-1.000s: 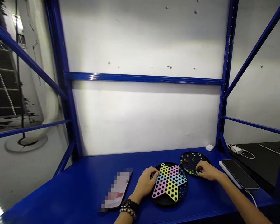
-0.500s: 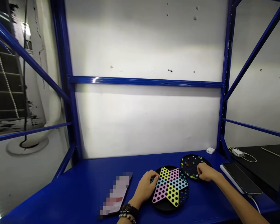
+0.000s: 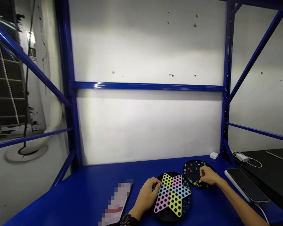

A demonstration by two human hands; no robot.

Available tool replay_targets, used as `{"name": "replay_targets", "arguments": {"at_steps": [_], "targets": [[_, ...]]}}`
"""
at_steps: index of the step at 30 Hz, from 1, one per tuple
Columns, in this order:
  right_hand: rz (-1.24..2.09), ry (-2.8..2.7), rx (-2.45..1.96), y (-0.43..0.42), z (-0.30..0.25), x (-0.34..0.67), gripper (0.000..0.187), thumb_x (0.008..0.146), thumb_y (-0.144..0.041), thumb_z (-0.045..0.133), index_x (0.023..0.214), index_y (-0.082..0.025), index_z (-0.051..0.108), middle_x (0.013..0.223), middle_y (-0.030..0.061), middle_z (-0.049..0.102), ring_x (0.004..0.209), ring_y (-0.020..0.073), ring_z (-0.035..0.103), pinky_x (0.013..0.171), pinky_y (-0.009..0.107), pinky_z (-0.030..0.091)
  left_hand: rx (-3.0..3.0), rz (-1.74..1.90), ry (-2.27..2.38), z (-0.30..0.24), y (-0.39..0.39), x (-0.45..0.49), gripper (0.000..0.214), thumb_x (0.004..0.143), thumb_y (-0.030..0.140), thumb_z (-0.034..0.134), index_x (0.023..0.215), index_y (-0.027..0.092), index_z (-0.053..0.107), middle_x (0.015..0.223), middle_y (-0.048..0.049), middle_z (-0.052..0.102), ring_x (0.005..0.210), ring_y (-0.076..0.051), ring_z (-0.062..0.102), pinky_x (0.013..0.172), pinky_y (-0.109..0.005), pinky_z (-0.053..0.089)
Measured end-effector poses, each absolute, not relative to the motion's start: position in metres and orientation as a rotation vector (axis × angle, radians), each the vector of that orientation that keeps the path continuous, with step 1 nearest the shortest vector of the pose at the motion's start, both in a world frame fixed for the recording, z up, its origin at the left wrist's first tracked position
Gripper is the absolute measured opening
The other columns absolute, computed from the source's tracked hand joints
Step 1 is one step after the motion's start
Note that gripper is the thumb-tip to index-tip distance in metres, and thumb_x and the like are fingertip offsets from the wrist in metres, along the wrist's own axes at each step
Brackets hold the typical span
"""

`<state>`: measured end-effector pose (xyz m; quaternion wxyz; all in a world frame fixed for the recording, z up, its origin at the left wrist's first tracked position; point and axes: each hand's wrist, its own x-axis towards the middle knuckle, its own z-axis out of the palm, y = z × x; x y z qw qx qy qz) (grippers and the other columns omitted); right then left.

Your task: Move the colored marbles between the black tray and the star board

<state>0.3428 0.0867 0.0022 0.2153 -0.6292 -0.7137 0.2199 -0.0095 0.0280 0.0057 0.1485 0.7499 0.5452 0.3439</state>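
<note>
Resting near the front edge of the blue shelf [image 3: 89, 188], the left hand [image 3: 147, 196] lies with fingers loosely bent on the left rim of the star-patterned Chinese checkers board [image 3: 172, 196]. Just beyond, the right hand [image 3: 208, 176] curls over a round black tray [image 3: 191, 169] of coloured pieces, fingertips drawn together, possibly pinching one. A phone [image 3: 247, 188] lies by the right edge, and a white charger [image 3: 213, 155] sits at the back.
</note>
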Motion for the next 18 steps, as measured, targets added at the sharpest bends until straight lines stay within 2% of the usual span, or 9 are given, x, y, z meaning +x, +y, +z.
{"name": "replay_targets", "arguments": {"at_steps": [4,8,10,12,13,15,18], "targets": [[1.101,-1.371,-1.260,0.085,0.005,0.359,0.019,0.069,-0.034,0.057,0.073,-0.023,0.042,0.060,-0.0066,0.045,0.045,0.0077,0.040,0.042,0.019,0.027,2.151,0.986,1.561,0.004,0.029,-0.011,0.029,0.093,0.040,0.042,0.084,0.025,0.065,0.095,-0.0038,0.071,0.093,-0.022,0.064,0.087,-0.034,0.048],[1.279,-1.006,-1.001,0.078,0.015,0.364,0.021,0.073,-0.041,0.054,0.082,-0.023,0.048,0.074,0.0002,0.055,0.050,0.0087,0.044,0.041,0.019,0.028,2.130,0.994,1.563,0.005,0.029,-0.011,0.028,0.091,0.040,0.043,0.084,0.025,0.065,0.094,-0.0046,0.071,0.092,-0.023,0.064,0.085,-0.035,0.048],[1.315,-1.018,-1.044,0.079,0.014,0.365,0.023,0.077,-0.045,0.052,0.080,-0.023,0.050,0.069,-0.0004,0.051,0.046,0.0081,0.038,0.039,0.020,0.024,2.131,0.989,1.563,0.006,0.029,-0.011,0.027,0.091,0.040,0.043,0.083,0.025,0.064,0.094,-0.0047,0.071,0.092,-0.023,0.064,0.086,-0.036,0.048],[1.229,-1.126,-1.196,0.085,0.007,0.367,0.027,0.080,-0.049,0.050,0.076,-0.023,0.049,0.059,-0.0044,0.042,0.042,0.0078,0.029,0.039,0.021,0.019,2.132,0.993,1.561,0.005,0.030,-0.011,0.027,0.092,0.040,0.043,0.083,0.025,0.064,0.093,-0.0045,0.071,0.092,-0.023,0.063,0.086,-0.036,0.048],[1.121,-1.216,-1.299,0.089,0.002,0.369,0.028,0.081,-0.050,0.050,0.074,-0.023,0.048,0.056,-0.0056,0.038,0.042,0.0084,0.028,0.041,0.021,0.020,2.132,0.997,1.559,0.004,0.030,-0.012,0.028,0.092,0.041,0.043,0.083,0.025,0.064,0.093,-0.0045,0.071,0.092,-0.023,0.063,0.086,-0.035,0.048],[0.798,-1.437,-1.519,0.096,-0.008,0.376,0.029,0.083,-0.047,0.051,0.067,-0.022,0.046,0.054,-0.0045,0.040,0.047,0.0113,0.039,0.047,0.023,0.027,2.128,1.001,1.561,0.003,0.031,-0.012,0.029,0.092,0.042,0.042,0.084,0.025,0.064,0.093,-0.0047,0.071,0.091,-0.023,0.063,0.085,-0.035,0.049],[0.342,-1.729,-1.788,0.095,-0.021,0.385,0.026,0.081,-0.038,0.057,0.065,-0.022,0.046,0.065,0.0012,0.056,0.066,0.0182,0.057,0.059,0.026,0.034,2.118,0.999,1.567,0.001,0.032,-0.013,0.029,0.092,0.042,0.042,0.083,0.025,0.064,0.093,-0.0048,0.070,0.091,-0.023,0.063,0.085,-0.035,0.049]]}}
